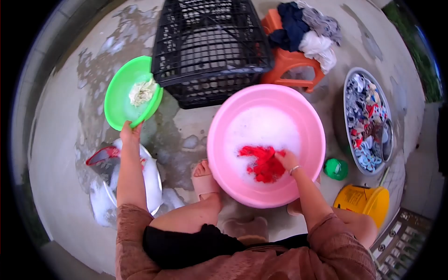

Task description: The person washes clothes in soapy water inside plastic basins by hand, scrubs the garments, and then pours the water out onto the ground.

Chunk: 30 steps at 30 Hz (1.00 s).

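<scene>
A wide, round pink plastic basin (310,140) with smooth, sloping walls fills the middle of the frame, holding white suds (259,121); the crumpled bright red cloth (263,165) lies in the lower middle of this basin, wet-looking, bunched into soft folds, its left end spread ragged over the foam; the right hand (287,160) grasps the cloth's right side, fingers curled into it; the left hand (130,132), left of centre, grips the lower rim of a shallow, round bright green plastic basin (112,105), which is tilted and has a crumpled cream cloth (142,92) in it.

At upper centre stands a black lattice plastic crate (161,78), overlapping the green basin's right edge; right of it, dark, grey and white garments (294,25) are heaped on an orange plastic stool (280,70); at the right, a large grey oval tub (346,121) holds mixed patterned clothes (366,116); below it sit a small green container (336,169) and a yellow bucket (361,203); at lower left, the left forearm partly hides a foam-filled round basin (151,179).
</scene>
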Each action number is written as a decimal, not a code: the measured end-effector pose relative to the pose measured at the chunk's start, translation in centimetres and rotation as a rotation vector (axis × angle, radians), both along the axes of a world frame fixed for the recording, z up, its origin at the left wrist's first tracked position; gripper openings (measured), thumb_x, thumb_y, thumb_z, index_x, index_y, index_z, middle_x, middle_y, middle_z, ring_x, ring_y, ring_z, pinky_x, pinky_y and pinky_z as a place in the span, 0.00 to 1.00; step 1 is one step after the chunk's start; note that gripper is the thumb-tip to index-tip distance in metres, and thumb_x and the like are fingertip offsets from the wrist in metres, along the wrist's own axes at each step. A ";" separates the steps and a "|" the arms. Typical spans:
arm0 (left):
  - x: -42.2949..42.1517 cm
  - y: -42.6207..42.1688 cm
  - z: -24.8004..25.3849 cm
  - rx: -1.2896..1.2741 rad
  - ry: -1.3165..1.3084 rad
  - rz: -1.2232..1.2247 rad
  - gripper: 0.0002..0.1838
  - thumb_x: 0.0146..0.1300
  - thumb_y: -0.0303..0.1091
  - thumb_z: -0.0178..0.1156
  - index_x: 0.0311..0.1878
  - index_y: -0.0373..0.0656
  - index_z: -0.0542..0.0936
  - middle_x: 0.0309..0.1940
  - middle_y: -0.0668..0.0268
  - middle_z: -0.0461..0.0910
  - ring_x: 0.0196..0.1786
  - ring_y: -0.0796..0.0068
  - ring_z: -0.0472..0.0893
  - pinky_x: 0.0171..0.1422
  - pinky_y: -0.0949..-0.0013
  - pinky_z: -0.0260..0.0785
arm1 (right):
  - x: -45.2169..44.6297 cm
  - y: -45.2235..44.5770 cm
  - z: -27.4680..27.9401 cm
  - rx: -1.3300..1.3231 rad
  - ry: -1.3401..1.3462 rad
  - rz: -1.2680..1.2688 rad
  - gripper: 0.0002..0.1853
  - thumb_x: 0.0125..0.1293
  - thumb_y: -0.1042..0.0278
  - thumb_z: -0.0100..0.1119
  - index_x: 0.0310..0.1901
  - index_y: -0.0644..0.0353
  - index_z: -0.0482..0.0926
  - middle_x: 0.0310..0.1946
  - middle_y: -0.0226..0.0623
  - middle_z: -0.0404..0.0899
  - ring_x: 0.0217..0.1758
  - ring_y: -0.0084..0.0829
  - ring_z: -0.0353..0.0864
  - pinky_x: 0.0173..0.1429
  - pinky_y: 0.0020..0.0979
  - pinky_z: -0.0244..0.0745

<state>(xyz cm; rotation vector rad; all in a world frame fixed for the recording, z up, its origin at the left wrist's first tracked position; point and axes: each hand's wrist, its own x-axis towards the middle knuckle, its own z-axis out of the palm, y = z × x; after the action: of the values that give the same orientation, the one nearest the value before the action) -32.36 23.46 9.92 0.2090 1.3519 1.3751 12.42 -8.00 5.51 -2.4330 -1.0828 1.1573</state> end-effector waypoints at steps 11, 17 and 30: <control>4.1 -3.2 0.1 -0.398 -0.006 -0.783 0.19 0.61 0.43 0.41 0.43 0.34 0.64 0.41 0.49 0.70 0.40 0.59 0.75 0.40 0.59 0.71 | -0.1 2.1 -1.1 0.037 -0.120 0.045 0.22 0.50 0.58 0.51 0.45 0.63 0.67 0.35 0.50 0.73 0.38 0.44 0.72 0.45 0.37 0.65; 11.2 -5.0 7.7 -0.371 0.109 -1.535 0.17 0.60 0.41 0.43 0.41 0.35 0.69 0.38 0.55 0.73 0.37 0.64 0.75 0.38 0.63 0.71 | -1.8 2.5 -2.0 -0.010 -0.114 0.114 0.22 0.45 0.71 0.54 0.46 0.65 0.66 0.38 0.52 0.71 0.42 0.47 0.70 0.48 0.37 0.64; 30.6 -15.7 0.3 -0.889 0.215 -1.600 0.38 0.52 0.64 0.39 0.53 0.36 0.58 0.41 0.46 0.68 0.41 0.49 0.72 0.41 0.48 0.66 | -4.4 3.9 0.8 0.331 0.755 -0.543 0.16 0.54 0.64 0.51 0.42 0.63 0.69 0.30 0.34 0.73 0.28 0.23 0.72 0.30 0.24 0.69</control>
<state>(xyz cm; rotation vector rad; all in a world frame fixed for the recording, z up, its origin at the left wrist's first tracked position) -1.78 7.73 10.19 0.6357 1.2418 -0.5882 8.06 -4.07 6.34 -1.6319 -0.3155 1.3703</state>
